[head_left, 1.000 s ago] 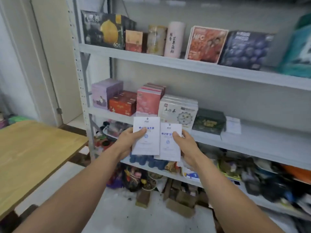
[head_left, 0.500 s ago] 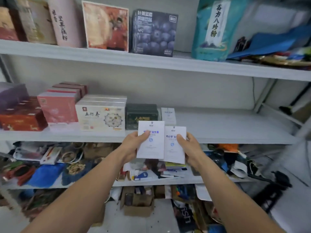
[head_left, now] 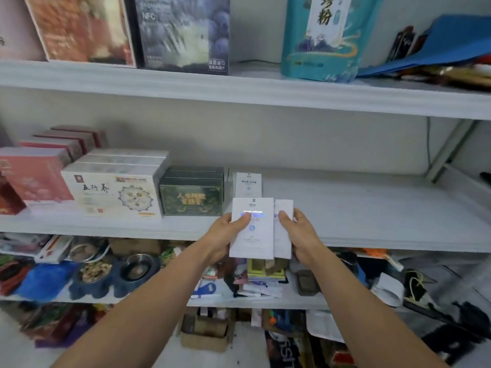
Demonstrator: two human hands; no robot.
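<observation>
I hold two flat white boxes with blue print upright in front of the middle shelf (head_left: 372,208). My left hand (head_left: 225,235) grips the front white box (head_left: 252,240), thumb across its face. My right hand (head_left: 300,235) grips the second white box (head_left: 283,240), which is partly hidden behind the first. A third white box of the same kind (head_left: 248,183) stands on the shelf just behind them, next to a dark green box (head_left: 191,193).
Left on the middle shelf stand a white box with a round pattern (head_left: 114,192) and pink boxes (head_left: 34,179). The upper shelf carries a dark blueberry box (head_left: 183,33) and a teal bag (head_left: 324,35). The lower shelf (head_left: 265,301) is cluttered with bowls and papers.
The view has swung right along the shelves and closer in. Both hands have carried the two white boxes toward the middle shelf, and the boxes now overlap more.
</observation>
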